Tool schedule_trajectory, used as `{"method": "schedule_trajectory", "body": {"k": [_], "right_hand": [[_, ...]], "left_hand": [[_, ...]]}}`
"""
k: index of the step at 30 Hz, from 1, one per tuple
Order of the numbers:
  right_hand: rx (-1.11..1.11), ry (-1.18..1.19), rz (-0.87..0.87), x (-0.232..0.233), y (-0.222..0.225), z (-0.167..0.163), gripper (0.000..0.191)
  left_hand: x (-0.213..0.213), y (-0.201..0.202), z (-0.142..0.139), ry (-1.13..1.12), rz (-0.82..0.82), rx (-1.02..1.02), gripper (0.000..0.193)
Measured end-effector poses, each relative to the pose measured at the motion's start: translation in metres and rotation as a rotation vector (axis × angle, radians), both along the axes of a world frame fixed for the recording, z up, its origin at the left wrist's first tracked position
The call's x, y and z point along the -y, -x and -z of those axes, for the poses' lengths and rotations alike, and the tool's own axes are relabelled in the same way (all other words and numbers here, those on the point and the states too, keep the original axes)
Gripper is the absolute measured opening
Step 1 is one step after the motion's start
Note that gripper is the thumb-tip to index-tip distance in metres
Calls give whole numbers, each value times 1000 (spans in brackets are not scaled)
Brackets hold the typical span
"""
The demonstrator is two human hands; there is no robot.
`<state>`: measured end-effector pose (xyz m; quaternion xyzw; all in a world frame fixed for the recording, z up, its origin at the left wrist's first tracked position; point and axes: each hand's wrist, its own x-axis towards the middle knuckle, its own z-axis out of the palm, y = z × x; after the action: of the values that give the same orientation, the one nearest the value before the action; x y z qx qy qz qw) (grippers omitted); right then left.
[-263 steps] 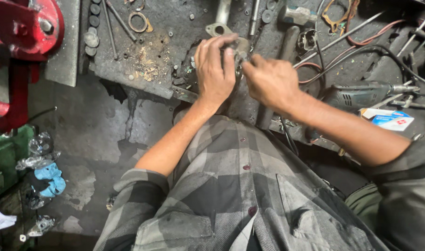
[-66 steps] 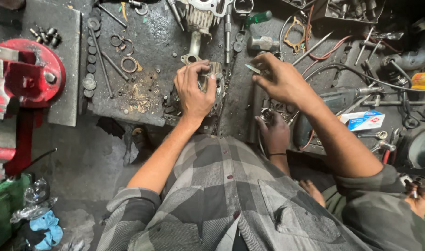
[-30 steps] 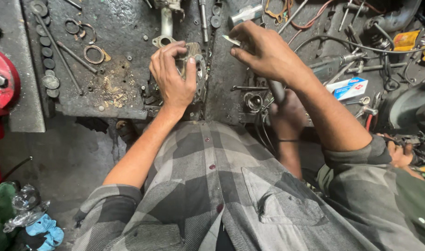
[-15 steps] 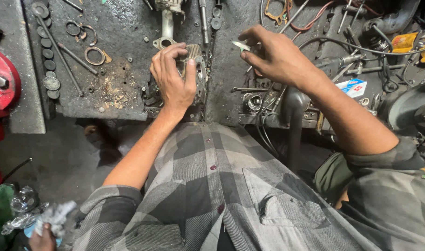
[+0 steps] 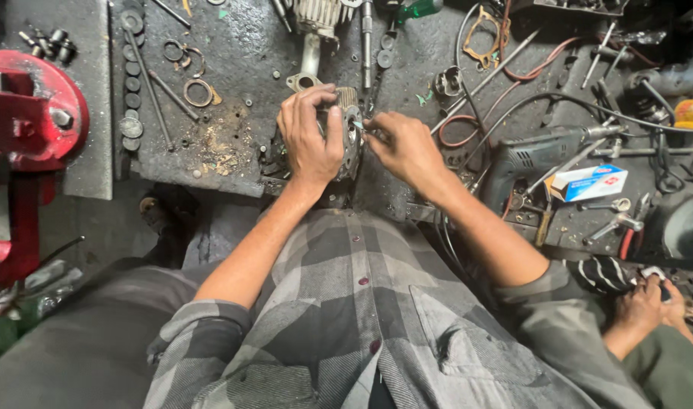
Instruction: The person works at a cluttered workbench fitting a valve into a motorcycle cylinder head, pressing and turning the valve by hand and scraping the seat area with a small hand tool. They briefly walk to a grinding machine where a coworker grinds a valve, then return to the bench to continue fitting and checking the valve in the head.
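On the dark, greasy workbench [image 5: 240, 68] that fills the upper half of the view, we see a red vice [image 5: 28, 113] bolted at the far left and a grey electric drill [image 5: 539, 155] lying on its side to the right, just beside a small white and blue box [image 5: 589, 182]. Near the bench's front edge, at the middle, sits a round ribbed metal part [image 5: 350, 132]. Our left hand [image 5: 310, 136] is wrapped over it, fingers curled and gripping its rim. Our right hand [image 5: 407, 148] touches the same part from the right, thumb and forefinger pinched on a small thin piece [image 5: 361, 127] at its face; what it is, we cannot tell. Loose metal rings [image 5: 198, 92] lie to the left. At the lower right, another person's hands [image 5: 649, 303] hold something small.
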<state>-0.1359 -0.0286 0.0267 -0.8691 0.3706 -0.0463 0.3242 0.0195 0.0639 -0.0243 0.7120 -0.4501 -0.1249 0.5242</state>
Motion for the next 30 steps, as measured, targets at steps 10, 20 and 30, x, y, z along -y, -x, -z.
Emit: {"method": "schedule_trajectory", "body": {"k": [10, 20, 30], "right_hand": [[-171, 306, -65, -39, 0, 15, 22], [748, -1135, 560, 28, 62, 33, 34], [468, -856, 676, -25, 114, 36, 41]], "left_hand": [[3, 15, -3, -21, -69, 38, 15], [4, 18, -2, 6, -69, 40, 25], [-22, 25, -20, -250, -77, 105, 77]]}}
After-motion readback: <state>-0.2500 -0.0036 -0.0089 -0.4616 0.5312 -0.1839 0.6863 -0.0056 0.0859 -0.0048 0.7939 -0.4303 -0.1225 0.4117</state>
